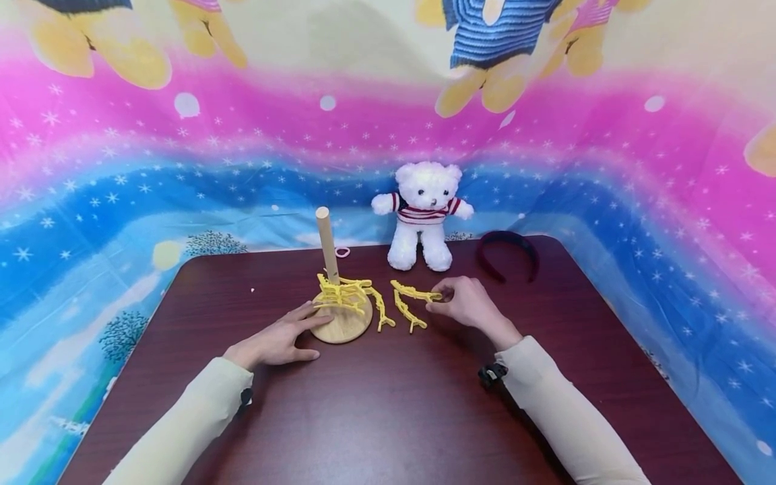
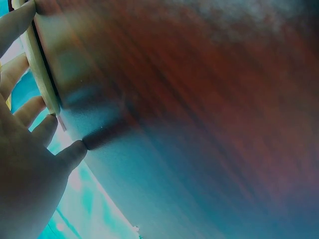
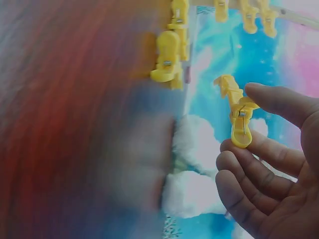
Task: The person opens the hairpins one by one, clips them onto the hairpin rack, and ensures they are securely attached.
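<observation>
A wooden stand with an upright rod (image 1: 328, 246) and a round base (image 1: 341, 331) stands left of centre on the table. Yellow clothespins (image 1: 345, 292) linked in chains cluster round the foot of the rod. My left hand (image 1: 275, 342) touches the base's left edge with extended fingers, its thumb spread towards the table. To the right, a short chain of clothespins (image 1: 407, 314) lies apart from the stand. My right hand (image 1: 469, 303) pinches a yellow clothespin (image 3: 241, 130) between thumb and fingers, its spring showing in the right wrist view. Another clothespin joins onto its far end.
A white teddy bear (image 1: 427, 195) in a striped sweater sits at the table's back edge. Right of it lies a dark headband (image 1: 508, 237). Behind the rod is a small pale ring (image 1: 343, 252). A printed cloth (image 1: 273, 168) surrounds the dark table (image 1: 376, 417).
</observation>
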